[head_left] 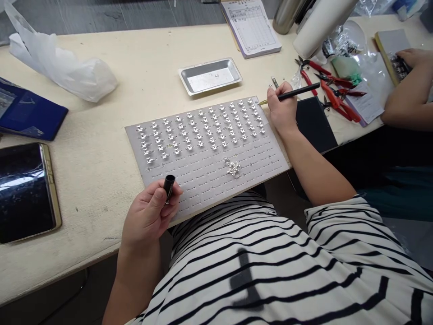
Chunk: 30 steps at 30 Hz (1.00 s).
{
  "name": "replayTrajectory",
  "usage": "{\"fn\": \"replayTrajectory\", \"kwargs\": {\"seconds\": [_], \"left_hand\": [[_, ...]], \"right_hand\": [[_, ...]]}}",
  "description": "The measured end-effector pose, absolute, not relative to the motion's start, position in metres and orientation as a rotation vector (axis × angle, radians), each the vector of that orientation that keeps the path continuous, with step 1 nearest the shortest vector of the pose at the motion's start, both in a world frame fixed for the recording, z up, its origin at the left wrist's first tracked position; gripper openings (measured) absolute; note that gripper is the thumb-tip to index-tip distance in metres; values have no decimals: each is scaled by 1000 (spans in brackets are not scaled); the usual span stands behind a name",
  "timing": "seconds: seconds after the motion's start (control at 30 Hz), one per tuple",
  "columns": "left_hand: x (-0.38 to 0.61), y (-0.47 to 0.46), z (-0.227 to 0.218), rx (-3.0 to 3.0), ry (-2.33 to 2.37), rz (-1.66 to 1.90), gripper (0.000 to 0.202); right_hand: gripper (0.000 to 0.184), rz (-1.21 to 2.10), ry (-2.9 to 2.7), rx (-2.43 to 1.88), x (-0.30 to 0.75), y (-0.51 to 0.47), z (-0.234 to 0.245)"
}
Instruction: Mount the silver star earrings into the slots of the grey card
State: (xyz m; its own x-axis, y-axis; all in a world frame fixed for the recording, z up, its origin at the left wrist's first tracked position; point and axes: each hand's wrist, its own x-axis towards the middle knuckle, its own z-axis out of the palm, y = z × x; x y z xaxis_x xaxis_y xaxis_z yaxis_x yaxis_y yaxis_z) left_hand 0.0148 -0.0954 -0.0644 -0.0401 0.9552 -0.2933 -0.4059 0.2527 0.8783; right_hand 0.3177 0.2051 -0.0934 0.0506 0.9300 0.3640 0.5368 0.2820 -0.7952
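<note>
My left hand (149, 212) is raised over the near corner of a grey slotted display board (206, 180), holding a short black tube (169, 185) upright between thumb and fingers. Rows of small silver jewellery pieces (199, 128) stand in the board's far slots, and a loose tangle of silver pieces (232, 168) lies on its near half. My right hand (282, 108) rests by the board's far right corner. It grips a slim black pen-like tool (291, 94) whose gold tip points left, just above the corner.
A shallow metal tray (209, 76) lies beyond the board. Several red-handled pliers (333, 97) lie to the right, near a co-worker's hand (414, 58) on a grey block. A phone (25, 192), blue folder (29, 110) and white plastic bag (57, 63) lie left.
</note>
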Motion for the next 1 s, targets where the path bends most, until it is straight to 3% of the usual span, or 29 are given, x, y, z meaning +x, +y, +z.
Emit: {"fn": "replayTrajectory", "kwargs": {"seconds": [1.0], "left_hand": [[18,-96,-57,576,1145,1215,39]], "right_hand": [[42,539,-1655,-1386,324,209,-98]]}}
